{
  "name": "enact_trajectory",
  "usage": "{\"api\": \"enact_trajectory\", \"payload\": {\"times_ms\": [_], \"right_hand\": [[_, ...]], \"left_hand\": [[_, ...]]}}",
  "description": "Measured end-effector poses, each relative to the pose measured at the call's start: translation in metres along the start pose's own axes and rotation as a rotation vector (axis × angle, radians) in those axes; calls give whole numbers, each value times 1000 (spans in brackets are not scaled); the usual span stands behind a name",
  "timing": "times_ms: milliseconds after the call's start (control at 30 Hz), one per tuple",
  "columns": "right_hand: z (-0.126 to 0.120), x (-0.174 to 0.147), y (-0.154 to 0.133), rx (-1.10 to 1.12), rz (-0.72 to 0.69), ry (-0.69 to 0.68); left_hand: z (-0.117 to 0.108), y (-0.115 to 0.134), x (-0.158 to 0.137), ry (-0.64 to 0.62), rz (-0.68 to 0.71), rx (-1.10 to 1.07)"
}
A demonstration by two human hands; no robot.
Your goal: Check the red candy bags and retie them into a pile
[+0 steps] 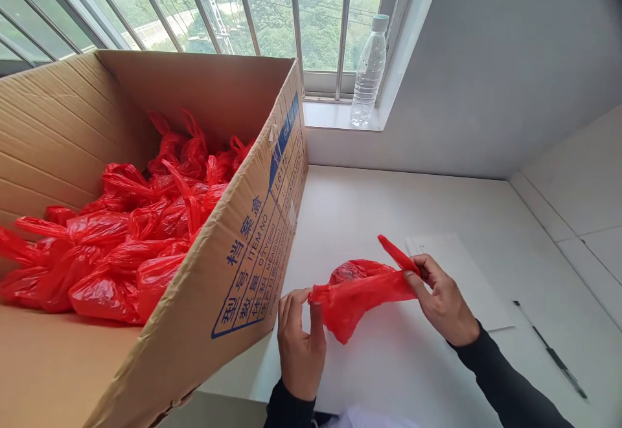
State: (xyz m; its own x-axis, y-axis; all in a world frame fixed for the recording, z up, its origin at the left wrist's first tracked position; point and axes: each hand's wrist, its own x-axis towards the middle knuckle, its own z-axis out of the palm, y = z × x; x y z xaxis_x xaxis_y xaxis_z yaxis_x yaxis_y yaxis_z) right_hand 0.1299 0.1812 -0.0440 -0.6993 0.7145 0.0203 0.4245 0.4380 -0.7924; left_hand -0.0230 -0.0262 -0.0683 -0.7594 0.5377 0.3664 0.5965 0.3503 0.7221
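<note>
A red plastic bag (362, 292) is stretched between my two hands just above the white table. My left hand (301, 344) pinches the bag's left end between thumb and fingers. At the other end, my right hand (444, 295) grips it, and a narrow red strip sticks up past the fingers. The rear part of the bag looks rounded and crumpled; its contents cannot be made out. To the left stands a large open cardboard box (253, 240), holding several knotted red plastic bags (146, 221).
The white table (350, 201) runs to the wall. White paper (466, 279) lies behind my right hand, with a pen (551, 350) farther right. A clear plastic bottle (369, 75) stands on the sill of a barred window (272, 13).
</note>
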Motion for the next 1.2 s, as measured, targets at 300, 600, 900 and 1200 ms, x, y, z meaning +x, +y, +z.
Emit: {"api": "enact_trajectory", "payload": {"times_ms": [300,600,900,1200], "right_hand": [[2,0,-26,-57,-212,-277],[-13,-4,-37,227,-97,-280],[-6,-4,-41,156,-152,-383],[3,0,-27,-19,-282,-314]], "left_hand": [[-23,37,11,-43,167,-107],[-44,41,14,-257,-92,-421],[-31,44,17,-140,-333,-571],[-42,35,12,-253,-234,-548]]}}
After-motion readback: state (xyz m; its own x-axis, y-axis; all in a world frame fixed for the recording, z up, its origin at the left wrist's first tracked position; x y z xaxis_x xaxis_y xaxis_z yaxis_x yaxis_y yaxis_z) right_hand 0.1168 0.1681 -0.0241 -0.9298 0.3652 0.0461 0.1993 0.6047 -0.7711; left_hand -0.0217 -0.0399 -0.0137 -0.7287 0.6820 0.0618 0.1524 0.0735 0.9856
